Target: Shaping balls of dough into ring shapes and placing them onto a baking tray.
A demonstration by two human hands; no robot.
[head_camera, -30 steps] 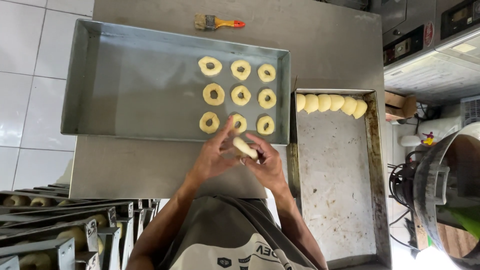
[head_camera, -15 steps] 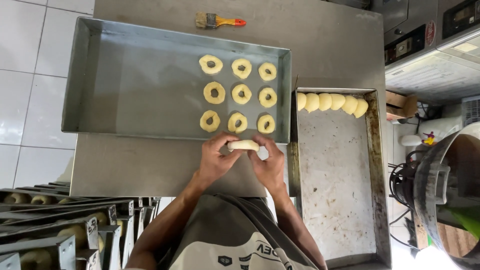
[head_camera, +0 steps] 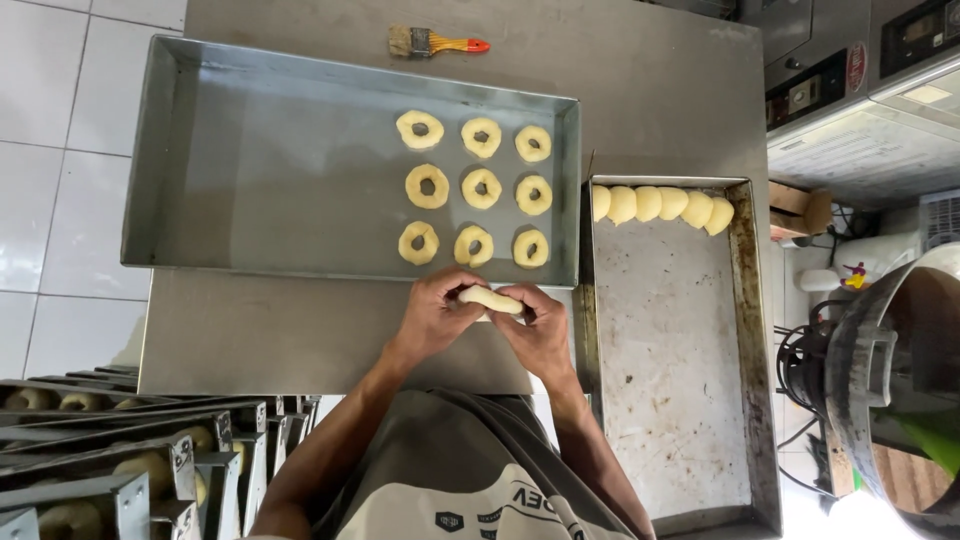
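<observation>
Right now your left hand (head_camera: 432,312) and right hand (head_camera: 540,330) pinch a short dough roll (head_camera: 490,298) together at mid-frame, apparently mid-shaping. Closing its ends should come next, seemingly; the grip hides them. Nine dough rings (head_camera: 481,187) fill the deep tray (head_camera: 250,150) on the steel table (head_camera: 650,90), tiled floor (head_camera: 60,100) far left.

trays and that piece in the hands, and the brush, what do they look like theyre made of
Deep tray: grey sheet metal, dull sheen, folded rim.
Flat tray: also metal by its look, worn and mottled with pale residue.
Piece between left hand and right hand: soft pale dough, matte, like the rings.
Brush: pale bristles, metal band, orange and red handle, plastic or painted wood.
</observation>
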